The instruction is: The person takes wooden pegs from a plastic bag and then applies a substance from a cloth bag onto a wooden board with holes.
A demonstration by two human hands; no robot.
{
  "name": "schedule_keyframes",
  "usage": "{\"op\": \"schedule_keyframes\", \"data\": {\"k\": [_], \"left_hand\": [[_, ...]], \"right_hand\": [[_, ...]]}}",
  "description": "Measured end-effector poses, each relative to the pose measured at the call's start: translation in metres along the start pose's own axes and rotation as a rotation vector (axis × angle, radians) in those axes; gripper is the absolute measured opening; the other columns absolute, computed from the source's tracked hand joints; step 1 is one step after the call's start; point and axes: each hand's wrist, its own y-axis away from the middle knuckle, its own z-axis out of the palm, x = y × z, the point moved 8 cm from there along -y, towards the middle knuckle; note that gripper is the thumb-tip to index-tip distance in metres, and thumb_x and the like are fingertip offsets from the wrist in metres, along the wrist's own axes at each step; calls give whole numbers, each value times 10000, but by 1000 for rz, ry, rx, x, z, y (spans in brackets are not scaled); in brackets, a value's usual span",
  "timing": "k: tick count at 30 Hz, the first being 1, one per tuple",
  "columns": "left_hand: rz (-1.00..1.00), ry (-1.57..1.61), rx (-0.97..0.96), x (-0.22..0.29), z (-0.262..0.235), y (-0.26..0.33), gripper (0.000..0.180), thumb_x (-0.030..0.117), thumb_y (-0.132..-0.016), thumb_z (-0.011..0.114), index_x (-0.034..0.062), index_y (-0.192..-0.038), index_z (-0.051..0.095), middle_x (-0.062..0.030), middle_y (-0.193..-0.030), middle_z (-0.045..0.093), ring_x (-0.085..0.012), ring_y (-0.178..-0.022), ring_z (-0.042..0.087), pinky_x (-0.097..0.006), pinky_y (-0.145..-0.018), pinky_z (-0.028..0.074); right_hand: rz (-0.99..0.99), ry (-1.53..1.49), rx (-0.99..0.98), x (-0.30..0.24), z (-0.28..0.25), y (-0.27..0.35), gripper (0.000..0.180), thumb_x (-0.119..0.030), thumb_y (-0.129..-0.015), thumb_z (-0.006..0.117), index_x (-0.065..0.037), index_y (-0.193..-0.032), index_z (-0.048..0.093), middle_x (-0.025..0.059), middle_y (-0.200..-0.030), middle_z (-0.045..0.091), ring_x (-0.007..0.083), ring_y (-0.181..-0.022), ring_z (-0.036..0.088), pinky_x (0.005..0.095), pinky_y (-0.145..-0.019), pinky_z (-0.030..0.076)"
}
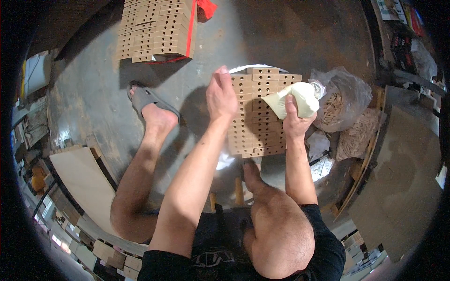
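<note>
A stack of brown wooden blocks (253,126) with rows of round holes stands in front of me. In my right hand (296,122) is a soft, pale cream-coloured plastic bag (302,100), squeezed in the fist over the stack's right side. The bag's pointed end faces left, above the holes; its top is twisted together. My left hand (221,96) is at the stack's upper left edge, its fingers curled together. Whatever those fingers may hold is hidden.
Right of the stack lies a clear plastic bag of small wooden dowels (335,107), with another bag of dowels (358,136) beside it. Farther off at left stands a bigger stack of drilled blocks (157,30) with a red strap. A pale board (82,182) leans at lower left.
</note>
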Motion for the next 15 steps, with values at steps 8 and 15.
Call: {"op": "schedule_keyframes", "data": {"k": [8, 15], "left_hand": [[-22, 51, 10, 3, -3, 2, 601, 479, -1060, 309, 3, -1309, 577, -188, -1331, 610, -308, -1274, 555, -381, -1075, 403], [35, 18, 52, -3, -1, -2, 610, 519, -1053, 290, 36, -1313, 556, -196, -1231, 637, -349, -1208, 586, -418, -1031, 442]], "right_hand": [[-117, 77, -69, -10, 15, 0, 231, -116, -801, 812, 19, -965, 720, 88, -899, 736, 167, -797, 698, 292, -744, 547], [-52, 110, -70, 3, 6, 9, 256, -138, -795, 807, 19, -974, 715, 96, -934, 736, 180, -846, 705, 308, -764, 553]]}}
